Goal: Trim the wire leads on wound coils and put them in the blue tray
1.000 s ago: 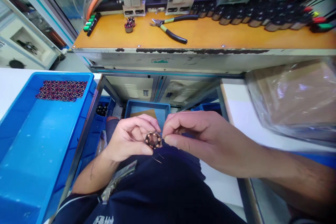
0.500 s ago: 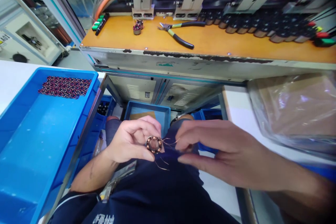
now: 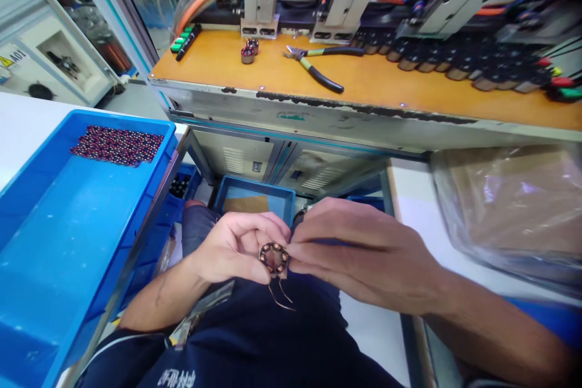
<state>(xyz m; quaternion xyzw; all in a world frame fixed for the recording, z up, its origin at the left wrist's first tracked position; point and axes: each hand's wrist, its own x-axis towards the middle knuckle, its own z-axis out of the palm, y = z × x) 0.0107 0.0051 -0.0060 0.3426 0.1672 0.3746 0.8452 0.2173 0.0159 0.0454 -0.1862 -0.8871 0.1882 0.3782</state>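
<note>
A small round copper-wound coil ring (image 3: 274,257) is held in front of my lap, with thin copper wire ends hanging below it. My left hand (image 3: 230,248) pinches the ring from the left between thumb and fingers. My right hand (image 3: 364,254) meets it from the right, its fingertips pressed together against the ring's edge.
A blue bin (image 3: 54,242) at left holds several dark red coil rings (image 3: 116,145) in its far corner. On the orange bench (image 3: 386,82) lie pliers (image 3: 318,63), two small rings (image 3: 249,51) and a marker (image 3: 186,42). A plastic-wrapped package (image 3: 513,206) sits at right. Blue trays (image 3: 252,200) are below.
My right hand had pulled away to the right, drawing the wires out, and has come back to the ring. The wire ends now hang downward. The view shifted slightly.
</note>
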